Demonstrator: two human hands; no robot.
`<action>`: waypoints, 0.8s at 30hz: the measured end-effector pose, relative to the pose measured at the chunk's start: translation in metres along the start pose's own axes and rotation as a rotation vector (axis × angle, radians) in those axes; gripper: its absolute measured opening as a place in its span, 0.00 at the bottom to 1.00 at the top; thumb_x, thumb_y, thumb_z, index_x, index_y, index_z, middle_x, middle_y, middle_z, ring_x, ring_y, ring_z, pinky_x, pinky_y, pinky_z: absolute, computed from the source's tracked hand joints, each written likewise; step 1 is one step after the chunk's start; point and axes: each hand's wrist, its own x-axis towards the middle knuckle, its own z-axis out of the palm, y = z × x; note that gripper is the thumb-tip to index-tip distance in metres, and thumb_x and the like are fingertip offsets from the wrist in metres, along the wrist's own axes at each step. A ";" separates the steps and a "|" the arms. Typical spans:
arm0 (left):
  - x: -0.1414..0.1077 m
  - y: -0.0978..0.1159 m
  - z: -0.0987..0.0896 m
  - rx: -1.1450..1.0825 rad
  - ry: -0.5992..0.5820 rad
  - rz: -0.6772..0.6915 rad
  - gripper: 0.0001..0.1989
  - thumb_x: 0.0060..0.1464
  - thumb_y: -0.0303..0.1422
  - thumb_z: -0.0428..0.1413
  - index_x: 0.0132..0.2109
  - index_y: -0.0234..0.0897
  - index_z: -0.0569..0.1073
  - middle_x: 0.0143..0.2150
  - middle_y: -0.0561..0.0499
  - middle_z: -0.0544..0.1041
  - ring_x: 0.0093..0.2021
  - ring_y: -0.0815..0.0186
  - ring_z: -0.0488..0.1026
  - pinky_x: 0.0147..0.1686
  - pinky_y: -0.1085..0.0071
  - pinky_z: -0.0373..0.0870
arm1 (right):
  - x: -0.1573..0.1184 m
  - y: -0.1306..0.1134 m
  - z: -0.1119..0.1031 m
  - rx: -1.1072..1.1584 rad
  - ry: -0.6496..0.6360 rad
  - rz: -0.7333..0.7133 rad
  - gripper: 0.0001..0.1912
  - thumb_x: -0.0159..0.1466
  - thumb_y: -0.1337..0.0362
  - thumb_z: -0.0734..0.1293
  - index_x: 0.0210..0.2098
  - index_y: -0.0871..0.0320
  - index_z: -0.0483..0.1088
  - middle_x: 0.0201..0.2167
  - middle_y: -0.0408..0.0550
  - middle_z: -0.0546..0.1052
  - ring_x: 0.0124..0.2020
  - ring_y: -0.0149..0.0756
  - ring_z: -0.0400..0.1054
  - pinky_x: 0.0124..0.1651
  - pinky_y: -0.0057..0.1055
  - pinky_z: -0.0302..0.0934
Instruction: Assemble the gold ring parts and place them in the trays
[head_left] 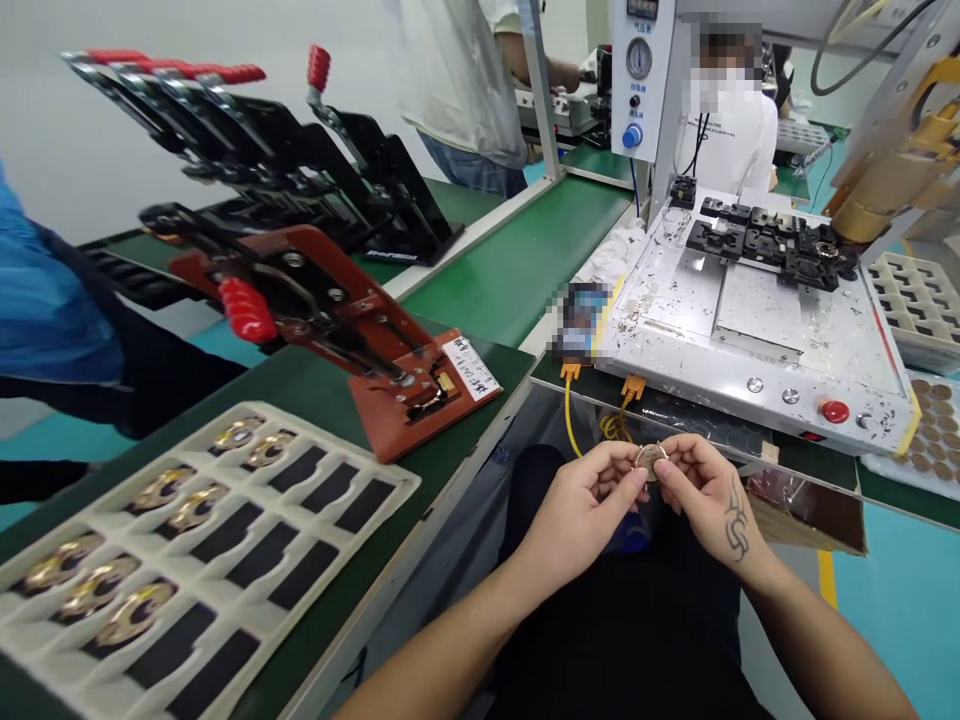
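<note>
Between the fingertips of my left hand [592, 500] and my right hand [701, 495] is a small round metal piece [650, 461], held above my lap. Both hands pinch it, one from each side, thumbs toward me. Its face looks brownish with a shiny rim; finer detail is too small to tell. To the left, a pale compartment tray [409, 484] lies on the green table, with several gold-coloured parts [139, 612] in its left compartments and dark bottoms showing in the others.
A red-brown clamp fixture [397, 425] stands behind the tray, black clamps [390, 190] beyond it. On the right is a white machine [675, 350] with black fixtures and a red button [834, 411]. Round brown discs [934, 430] lie at far right. Other people stand or sit nearby.
</note>
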 end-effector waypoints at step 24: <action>-0.018 0.103 -0.079 0.766 0.252 0.553 0.15 0.64 0.43 0.66 0.53 0.42 0.79 0.55 0.43 0.82 0.56 0.54 0.79 0.59 0.59 0.74 | 0.042 -0.029 -0.009 -0.696 -0.370 -0.748 0.23 0.73 0.65 0.71 0.66 0.48 0.67 0.46 0.50 0.78 0.41 0.40 0.76 0.45 0.37 0.74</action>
